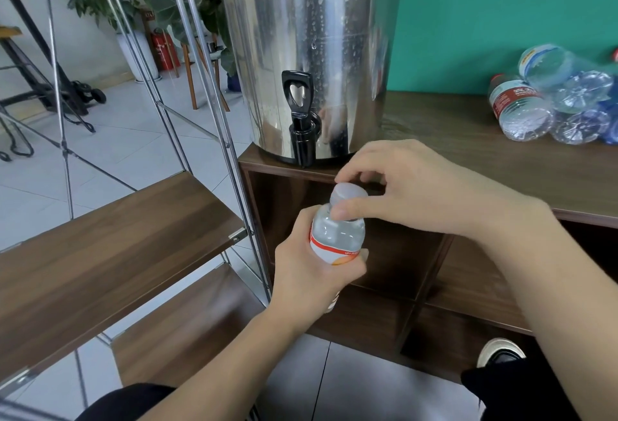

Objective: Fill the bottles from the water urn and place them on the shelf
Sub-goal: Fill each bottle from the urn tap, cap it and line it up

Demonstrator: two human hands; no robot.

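Note:
A clear plastic bottle (336,236) with an orange and white label stands upright in my left hand (309,273), which grips its body below the urn's tap. My right hand (411,186) pinches the bottle's white cap (347,194) between thumb and fingers. The steel water urn (311,46) stands on the wooden cabinet top (468,140), its black tap (301,113) hanging over the front edge. The wooden shelf (110,240) on a metal frame is to the left, with a lower board (187,327) under it.
Several empty plastic bottles (551,96) lie in a heap at the right of the cabinet top against the green wall. Open cubby compartments (401,253) sit under the top. The shelf's metal posts (214,93) stand close to the urn's left side.

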